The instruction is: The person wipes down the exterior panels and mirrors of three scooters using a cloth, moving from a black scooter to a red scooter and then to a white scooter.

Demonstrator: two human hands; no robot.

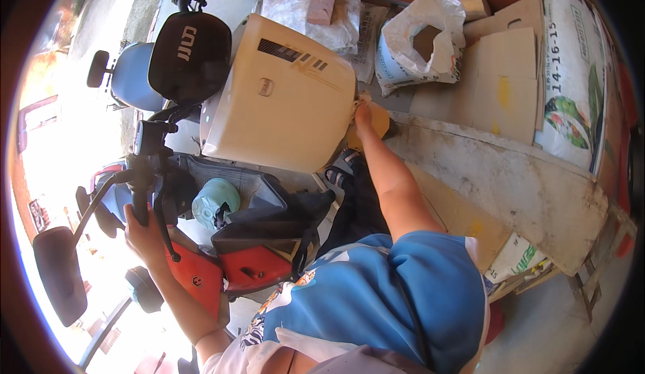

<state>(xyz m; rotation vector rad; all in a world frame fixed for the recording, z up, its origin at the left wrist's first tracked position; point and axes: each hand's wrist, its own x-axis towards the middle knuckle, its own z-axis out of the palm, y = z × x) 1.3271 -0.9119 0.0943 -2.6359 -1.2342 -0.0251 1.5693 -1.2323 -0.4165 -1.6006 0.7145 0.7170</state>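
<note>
My left hand is closed around the black handlebar grip of a scooter, beside its lever. With the arm stretched out, my right hand is at the far edge of the cream scooter storage box; a pale crumpled thing shows at the fingers, and whether they hold it cannot be told. A yellow object lies just behind that hand. The black footwell holds a round turquoise container. Red body panels are near my left forearm.
Black mirrors stick out at the left. Beyond the box are an open woven sack, a brick on plastic and flattened cardboard. A worn board runs along my right, near a full printed sack.
</note>
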